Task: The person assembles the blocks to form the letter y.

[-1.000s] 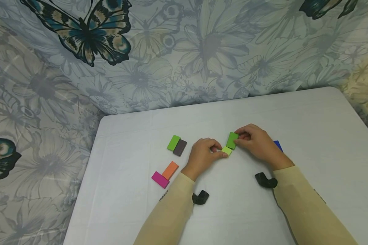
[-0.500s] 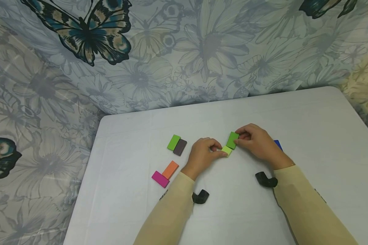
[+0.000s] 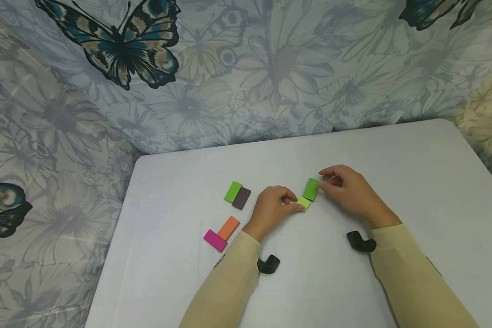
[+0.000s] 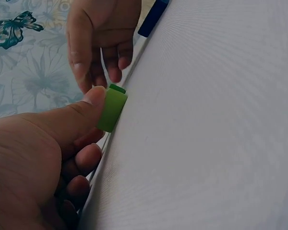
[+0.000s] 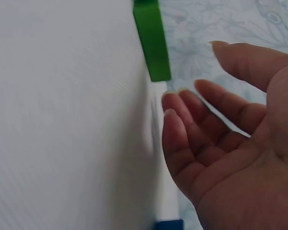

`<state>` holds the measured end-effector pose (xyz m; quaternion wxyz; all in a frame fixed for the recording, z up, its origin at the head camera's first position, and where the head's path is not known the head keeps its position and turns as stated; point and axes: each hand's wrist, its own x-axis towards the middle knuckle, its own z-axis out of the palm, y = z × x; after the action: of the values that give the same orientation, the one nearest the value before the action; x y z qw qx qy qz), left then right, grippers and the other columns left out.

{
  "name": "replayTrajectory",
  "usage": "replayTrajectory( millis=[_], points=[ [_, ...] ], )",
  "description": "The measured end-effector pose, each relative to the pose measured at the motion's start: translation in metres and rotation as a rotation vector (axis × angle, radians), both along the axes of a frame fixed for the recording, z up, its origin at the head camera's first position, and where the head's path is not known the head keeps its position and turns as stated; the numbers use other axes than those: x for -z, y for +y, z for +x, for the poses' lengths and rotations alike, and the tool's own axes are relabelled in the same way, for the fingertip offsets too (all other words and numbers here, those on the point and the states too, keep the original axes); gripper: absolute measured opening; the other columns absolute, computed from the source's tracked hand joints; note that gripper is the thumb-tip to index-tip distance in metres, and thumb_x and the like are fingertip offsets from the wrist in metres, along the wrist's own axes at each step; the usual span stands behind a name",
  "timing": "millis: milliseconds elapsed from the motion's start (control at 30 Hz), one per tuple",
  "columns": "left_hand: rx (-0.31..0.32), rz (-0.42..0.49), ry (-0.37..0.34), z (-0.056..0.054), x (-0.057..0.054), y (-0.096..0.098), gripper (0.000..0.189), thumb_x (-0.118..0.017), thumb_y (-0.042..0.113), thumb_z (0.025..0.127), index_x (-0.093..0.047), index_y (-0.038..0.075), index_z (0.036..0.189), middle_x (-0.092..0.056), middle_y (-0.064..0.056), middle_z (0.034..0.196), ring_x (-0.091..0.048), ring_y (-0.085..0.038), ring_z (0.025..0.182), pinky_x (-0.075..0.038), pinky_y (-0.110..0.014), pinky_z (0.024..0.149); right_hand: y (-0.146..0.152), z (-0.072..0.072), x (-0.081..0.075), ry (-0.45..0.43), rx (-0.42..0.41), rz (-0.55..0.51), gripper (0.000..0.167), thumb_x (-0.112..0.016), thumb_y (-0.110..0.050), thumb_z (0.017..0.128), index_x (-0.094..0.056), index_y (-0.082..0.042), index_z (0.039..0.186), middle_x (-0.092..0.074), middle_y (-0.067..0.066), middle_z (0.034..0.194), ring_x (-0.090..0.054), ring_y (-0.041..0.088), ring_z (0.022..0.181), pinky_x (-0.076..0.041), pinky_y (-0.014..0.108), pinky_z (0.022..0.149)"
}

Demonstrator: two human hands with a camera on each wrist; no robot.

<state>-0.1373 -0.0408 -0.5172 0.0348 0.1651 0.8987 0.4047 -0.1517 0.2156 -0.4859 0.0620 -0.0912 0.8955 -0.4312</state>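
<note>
My left hand pinches a small yellow-green block between thumb and forefinger, on the white table. In the left wrist view, the thumb lies along that block's side. End to end with it lies a longer green block, set at a slight angle. My right hand is just right of the green block, thumb and fingers spread apart with nothing between them. The right wrist view shows a gap between its fingertips and the green block.
To the left, a light green block lies against a dark grey block. Nearer, an orange block meets a magenta block. A blue block shows beyond the right hand. Patterned cloth hangs behind the table.
My right hand has let go of the green block and shifted slightly right, its fingers spreading. It now covers the blue block in the head view. The left hand keeps its pinch.
</note>
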Motion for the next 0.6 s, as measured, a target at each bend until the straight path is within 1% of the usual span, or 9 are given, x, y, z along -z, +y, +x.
replayTrajectory(
  millis=[100,167,267,333,400,500,600],
  points=[
    [-0.002,0.006,-0.011,0.001,-0.001,-0.001,0.026,-0.096,0.036,0.086,-0.082,0.019,0.100,-0.061,0.014,0.083,-0.054,-0.006,0.084,-0.046,-0.023,0.074,0.006,0.002,-0.008,0.010,0.013,-0.008,0.042,-0.070,-0.032,0.109,-0.067,-0.002,0.139,-0.066,0.017,0.132,-0.065,0.036,0.114,-0.050,0.056,0.097],
    [-0.003,0.009,-0.015,0.002,-0.002,0.000,0.026,-0.096,0.036,0.086,-0.082,0.019,0.099,-0.061,0.014,0.082,-0.054,-0.007,0.084,-0.046,-0.024,0.074,0.011,0.003,-0.014,0.025,0.026,-0.010,0.043,-0.069,-0.033,0.110,-0.067,-0.002,0.139,-0.066,0.017,0.132,-0.064,0.035,0.113,-0.051,0.052,0.095],
    [-0.004,0.011,-0.018,0.003,-0.002,0.000,0.026,-0.097,0.035,0.086,-0.082,0.019,0.099,-0.061,0.014,0.082,-0.054,-0.007,0.084,-0.046,-0.024,0.074,0.020,0.005,-0.022,0.066,0.048,-0.019,0.042,-0.070,-0.031,0.110,-0.068,-0.003,0.140,-0.067,0.015,0.132,-0.062,0.027,0.111,-0.050,0.035,0.091],
    [-0.003,0.012,-0.018,0.003,-0.002,0.000,0.026,-0.097,0.035,0.086,-0.082,0.019,0.099,-0.061,0.014,0.082,-0.053,-0.006,0.084,-0.046,-0.024,0.074,0.026,0.005,-0.026,0.094,0.067,-0.027,0.040,-0.071,-0.028,0.109,-0.068,-0.004,0.140,-0.068,0.014,0.132,-0.061,0.019,0.109,-0.048,0.024,0.088],
    [-0.003,0.011,-0.015,0.003,-0.002,0.000,0.026,-0.097,0.035,0.086,-0.082,0.019,0.100,-0.061,0.014,0.083,-0.054,-0.006,0.085,-0.047,-0.023,0.075,0.031,0.005,-0.028,0.114,0.081,-0.046,0.039,-0.072,-0.025,0.108,-0.069,-0.003,0.140,-0.069,0.014,0.132,-0.059,0.012,0.107,-0.045,0.016,0.086],
    [-0.003,0.017,-0.013,0.002,-0.001,-0.001,0.025,-0.097,0.034,0.086,-0.082,0.019,0.100,-0.061,0.014,0.083,-0.054,-0.006,0.085,-0.046,-0.023,0.075,0.038,0.004,-0.030,0.121,0.102,-0.067,0.039,-0.073,-0.023,0.108,-0.068,-0.003,0.141,-0.070,0.015,0.131,-0.057,0.007,0.107,-0.043,0.013,0.087],
    [-0.004,0.023,-0.012,0.002,0.000,-0.001,0.025,-0.097,0.034,0.086,-0.081,0.019,0.099,-0.060,0.014,0.082,-0.054,-0.007,0.086,-0.046,-0.023,0.075,0.044,0.003,-0.030,0.106,0.115,-0.061,0.041,-0.072,-0.026,0.109,-0.067,-0.004,0.143,-0.070,0.016,0.132,-0.056,0.007,0.109,-0.042,0.014,0.088]
  ],
)
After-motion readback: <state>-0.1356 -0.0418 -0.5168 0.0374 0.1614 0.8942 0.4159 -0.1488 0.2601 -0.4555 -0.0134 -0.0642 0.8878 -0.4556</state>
